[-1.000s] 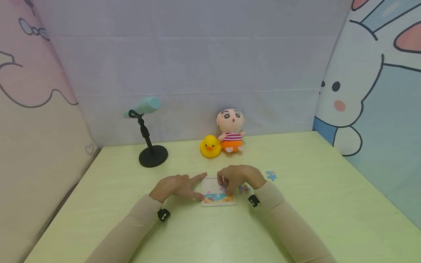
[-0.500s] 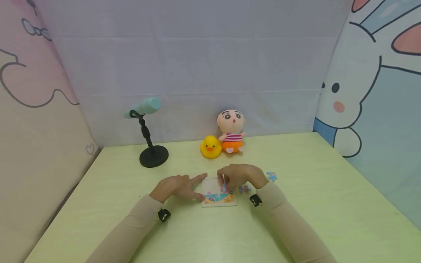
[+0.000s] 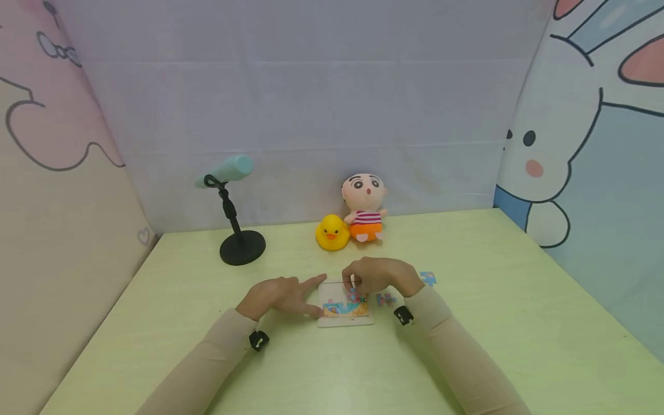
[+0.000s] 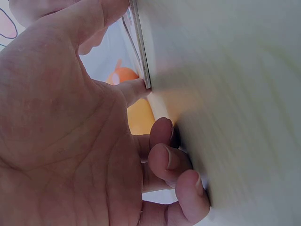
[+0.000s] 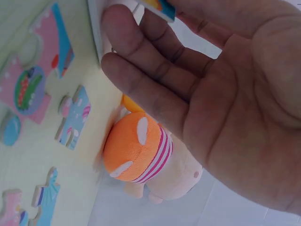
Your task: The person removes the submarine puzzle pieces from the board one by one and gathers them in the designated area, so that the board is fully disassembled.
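A pale square puzzle board (image 3: 344, 323) lies on the table with a row of fitted pieces (image 3: 344, 310) across its lower part. My left hand (image 3: 280, 295) spans its left side, thumb at the lower left and straight index finger at the far corner. In the left wrist view, the remaining fingers (image 4: 190, 188) curl down onto the tabletop. Over the board's right part, my right hand (image 3: 374, 275) pinches a puzzle piece (image 5: 161, 7), showing blue and orange at its edge; the fingers hide most of it.
Several loose puzzle pieces (image 5: 75, 117) lie right of the board, with a blue one (image 3: 427, 278) farther back. Behind the board sit a yellow rubber duck (image 3: 332, 233) and a plush doll (image 3: 365, 207). A black stand (image 3: 242, 246) holding a mint-green cylinder (image 3: 233, 168) is at the back left.
My right hand has risen slightly, and the piece in its fingers has shifted. The fitted row sits slightly farther from the board's near edge. My left hand stays in place.
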